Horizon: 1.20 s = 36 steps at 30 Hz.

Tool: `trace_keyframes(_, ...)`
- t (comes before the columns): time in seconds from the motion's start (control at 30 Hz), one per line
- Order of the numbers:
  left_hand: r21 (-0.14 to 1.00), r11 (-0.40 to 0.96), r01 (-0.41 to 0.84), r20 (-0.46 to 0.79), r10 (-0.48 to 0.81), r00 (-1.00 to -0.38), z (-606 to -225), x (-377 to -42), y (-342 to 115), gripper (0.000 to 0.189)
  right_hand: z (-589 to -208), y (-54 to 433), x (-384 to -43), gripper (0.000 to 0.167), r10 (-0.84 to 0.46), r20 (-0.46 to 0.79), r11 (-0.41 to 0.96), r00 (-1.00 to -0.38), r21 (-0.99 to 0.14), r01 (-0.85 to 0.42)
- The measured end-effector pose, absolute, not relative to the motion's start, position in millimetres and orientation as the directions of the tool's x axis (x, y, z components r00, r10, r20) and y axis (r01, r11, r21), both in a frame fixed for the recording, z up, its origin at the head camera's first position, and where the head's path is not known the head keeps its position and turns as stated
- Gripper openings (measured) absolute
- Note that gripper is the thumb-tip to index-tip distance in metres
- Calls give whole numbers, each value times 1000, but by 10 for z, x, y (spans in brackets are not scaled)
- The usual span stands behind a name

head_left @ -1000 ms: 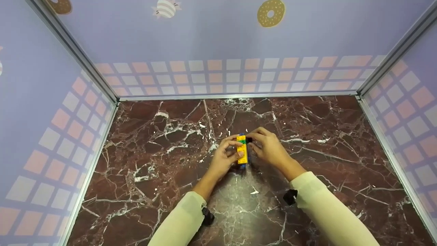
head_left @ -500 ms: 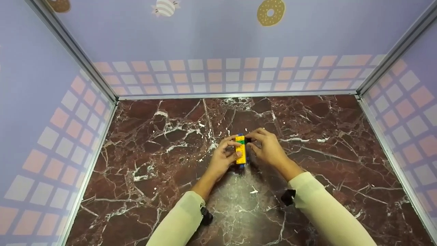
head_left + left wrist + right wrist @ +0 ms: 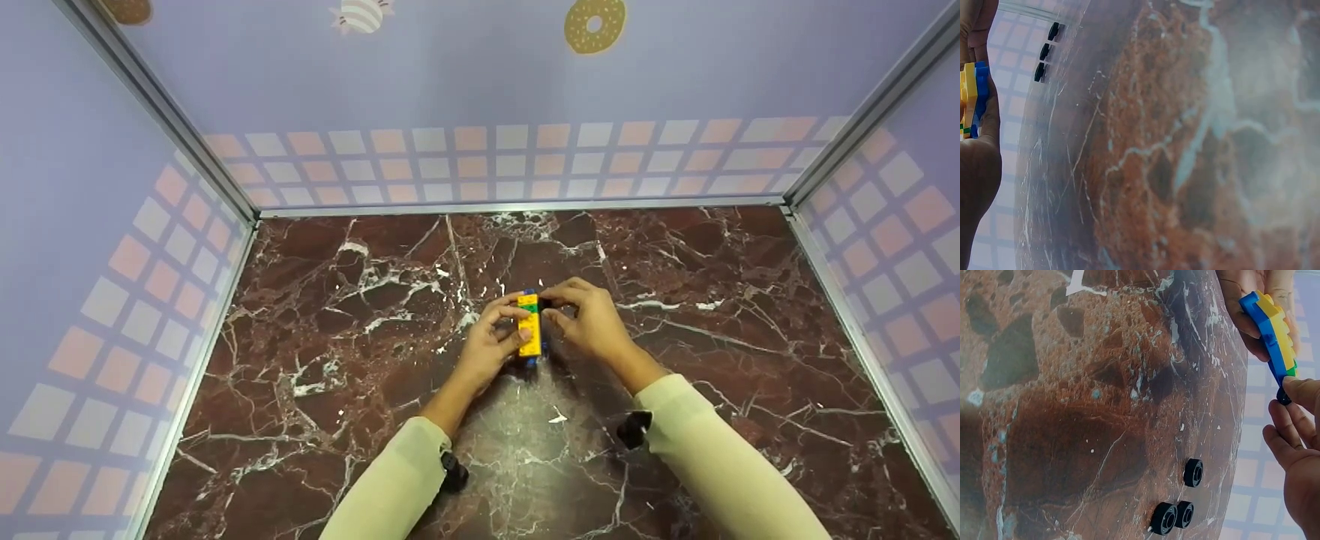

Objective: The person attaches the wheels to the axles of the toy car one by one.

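A dark red-brown marble tabletop (image 3: 337, 315) with white veins carries everything, bounded at the left, far and right sides by metal-framed walls. Three small black wheels (image 3: 1178, 506) lie directly on it in the right wrist view: two touching each other, the third just beside them, all near the table's edge.

We look into a small staged booth, a recording set rather than a lived-in room. Its worktop (image 3: 337, 315) is a slab of dark red marble with white veins, closed off at the far edge and both side edges by lavender panels (image 3: 465, 67) printed with doughnuts, sweets and rows of pale squares. Bare aluminium rails (image 3: 517, 209) frame the panels at the far corners. Three small black toy wheels (image 3: 1179, 506) lie on the slab.
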<state>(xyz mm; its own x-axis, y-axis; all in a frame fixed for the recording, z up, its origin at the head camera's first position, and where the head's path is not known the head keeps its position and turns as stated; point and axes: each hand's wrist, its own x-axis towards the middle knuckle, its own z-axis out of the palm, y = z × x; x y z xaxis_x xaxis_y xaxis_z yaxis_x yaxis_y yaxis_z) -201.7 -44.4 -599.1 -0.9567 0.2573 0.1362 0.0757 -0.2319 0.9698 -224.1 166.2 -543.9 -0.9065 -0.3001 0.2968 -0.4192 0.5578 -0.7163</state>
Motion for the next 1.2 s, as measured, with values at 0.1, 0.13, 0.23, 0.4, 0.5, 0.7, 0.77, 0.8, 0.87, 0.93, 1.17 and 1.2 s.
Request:
trace_keyframes(0.1,968,-241,68,130,253,-959,-5979,-2020,-437,34,-5425,1664,-2231,27,-280,282,545,-918,-740,-394)
trace_keyframes(0.13,967,-245,66,129,253,-959,-5979,-2020,-436,34,-5424,1664,-2230,27,-274,278,538,-921,-749,-387)
trace_keyframes(0.23,965,-256,62,129,253,-959,-5983,-2021,-432,34,-5426,1665,-2227,28,-261,264,517,-928,-774,-366)
trace_keyframes(0.4,967,-244,77,140,251,-958,-5990,-2015,-428,35,-5455,1676,-2224,28,-237,225,484,-945,-816,-316)
trace_keyframes(0.5,968,-239,80,142,256,-956,-5996,-2012,-429,36,-5462,1682,-2215,28,-227,203,465,-952,-837,-289)
trace_keyframes(0.7,966,-248,65,131,257,-958,-5997,-2004,-433,35,-5472,1680,-2209,28,-219,198,438,-955,-855,-278)
trace_keyframes(0.77,966,-248,67,131,252,-959,-5990,-2004,-433,35,-5469,1675,-2210,28,-214,205,434,-955,-856,-281)
trace_keyframes(0.8,967,-247,69,133,250,-959,-5987,-2007,-433,34,-5465,1671,-2209,28,-212,207,430,-955,-858,-281)
trace_keyframes(0.87,966,-251,69,133,250,-959,-5978,-2008,-434,34,-5456,1665,-2211,28,-210,214,423,-954,-860,-286)
trace_keyframes(0.93,965,-253,71,136,251,-959,-5969,-2010,-435,34,-5446,1660,-2213,28,-210,219,422,-953,-859,-290)
trace_keyframes(1.17,963,-261,72,138,246,-959,-5946,-2002,-438,36,-5440,1655,-2222,28,-212,224,411,-951,-863,-295)
trace_keyframes(1.2,962,-264,71,138,246,-959,-5947,-1999,-437,36,-5444,1655,-2221,28,-210,223,402,-952,-868,-292)
